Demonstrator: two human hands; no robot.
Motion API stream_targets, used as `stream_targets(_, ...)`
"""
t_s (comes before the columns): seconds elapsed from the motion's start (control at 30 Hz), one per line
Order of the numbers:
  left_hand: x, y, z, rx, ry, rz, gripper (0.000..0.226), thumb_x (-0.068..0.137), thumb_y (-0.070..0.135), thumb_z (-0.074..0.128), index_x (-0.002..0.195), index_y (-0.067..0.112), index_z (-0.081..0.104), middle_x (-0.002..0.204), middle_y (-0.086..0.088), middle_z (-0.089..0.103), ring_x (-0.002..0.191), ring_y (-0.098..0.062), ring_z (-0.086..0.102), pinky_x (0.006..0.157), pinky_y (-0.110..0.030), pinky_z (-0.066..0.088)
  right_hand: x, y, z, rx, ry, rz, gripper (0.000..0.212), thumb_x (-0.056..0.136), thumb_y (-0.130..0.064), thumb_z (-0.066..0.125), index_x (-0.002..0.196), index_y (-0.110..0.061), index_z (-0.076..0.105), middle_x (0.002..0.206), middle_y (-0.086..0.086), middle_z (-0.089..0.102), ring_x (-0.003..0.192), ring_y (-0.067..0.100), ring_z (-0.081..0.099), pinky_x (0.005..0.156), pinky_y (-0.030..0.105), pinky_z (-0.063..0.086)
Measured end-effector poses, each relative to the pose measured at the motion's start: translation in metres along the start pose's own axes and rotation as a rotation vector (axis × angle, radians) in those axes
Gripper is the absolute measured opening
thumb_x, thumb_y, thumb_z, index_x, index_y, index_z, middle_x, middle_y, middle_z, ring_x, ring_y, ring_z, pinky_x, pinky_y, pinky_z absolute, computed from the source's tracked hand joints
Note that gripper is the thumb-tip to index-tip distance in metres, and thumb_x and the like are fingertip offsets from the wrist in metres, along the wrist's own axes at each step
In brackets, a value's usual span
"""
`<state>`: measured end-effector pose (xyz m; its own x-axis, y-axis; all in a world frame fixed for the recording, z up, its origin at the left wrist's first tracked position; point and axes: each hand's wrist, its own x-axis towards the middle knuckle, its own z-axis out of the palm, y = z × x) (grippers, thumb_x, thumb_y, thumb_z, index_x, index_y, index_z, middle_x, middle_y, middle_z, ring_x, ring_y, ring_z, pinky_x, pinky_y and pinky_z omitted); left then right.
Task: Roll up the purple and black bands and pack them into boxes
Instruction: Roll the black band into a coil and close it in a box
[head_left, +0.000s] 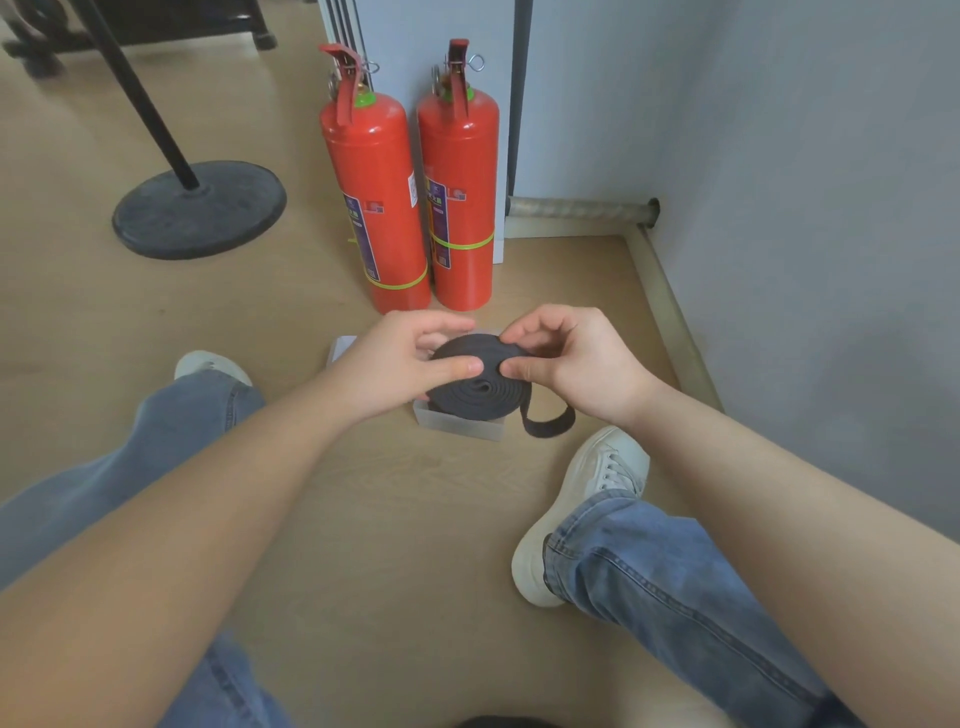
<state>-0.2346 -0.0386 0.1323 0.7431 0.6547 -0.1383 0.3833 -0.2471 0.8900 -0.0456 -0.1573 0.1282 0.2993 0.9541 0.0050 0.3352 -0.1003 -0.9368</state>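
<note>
Head view has us seated on the floor (415, 519), our left hand (400, 364) pinching the left edge of the coiled black band (480, 395) between thumb and curled fingers, just above a clear box (462, 427) (a pale lid or second box (343, 347) peeks out behind that hand). Our right hand (576, 364) pinches the coil's right side, and a short loose tail (550, 423) hangs below it. We judge the rolling nearly finished: next we must wind that tail in without letting the coil spring open, then lower it into the box.
</note>
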Motion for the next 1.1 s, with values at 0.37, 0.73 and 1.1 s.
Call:
stream_targets(0.37, 0.000, 0.005, 0.007, -0.445, 0.111, -0.041, 0.023, 0.095, 0.015, 0.065, 0.118, 0.011, 0.068, 0.110, -0.009, 0.075, 0.098, -0.026, 0.075, 0.074, -0.046, 0.062, -0.001, -0.013, -0.006, 0.333, 0.120, 0.047, 0.019, 0.086, 0.001, 0.077, 0.095, -0.014, 0.069, 0.082, 0.004, 0.076, 0.077, 0.017, 0.074, 0.072, 0.032, 0.062)
stream_targets(0.73, 0.000, 0.007, 0.008, -0.207, 0.069, -0.017, 0.021, 0.091, 0.023, 0.072, 0.110, 0.030, 0.070, 0.107, 0.007, 0.076, 0.096, -0.007, 0.073, 0.078, -0.034, 0.060, 0.000, -0.011, -0.004, 0.124, 0.006, 0.044, 0.016, 0.083, 0.000, 0.080, 0.089, -0.014, 0.075, 0.090, 0.005, 0.078, 0.083, 0.014, 0.075, 0.083, 0.024, 0.060)
stream_targets(1.1, 0.000, 0.010, 0.014, -0.473, 0.213, -0.085, 0.027, 0.097, 0.015, 0.064, 0.124, 0.013, 0.065, 0.108, 0.004, 0.072, 0.095, -0.005, 0.071, 0.066, -0.041, 0.063, 0.000, -0.006, -0.009, 0.296, 0.139, 0.127, 0.013, 0.089, -0.002, 0.075, 0.087, -0.013, 0.068, 0.075, 0.002, 0.071, 0.062, 0.013, 0.066, 0.054, 0.026, 0.053)
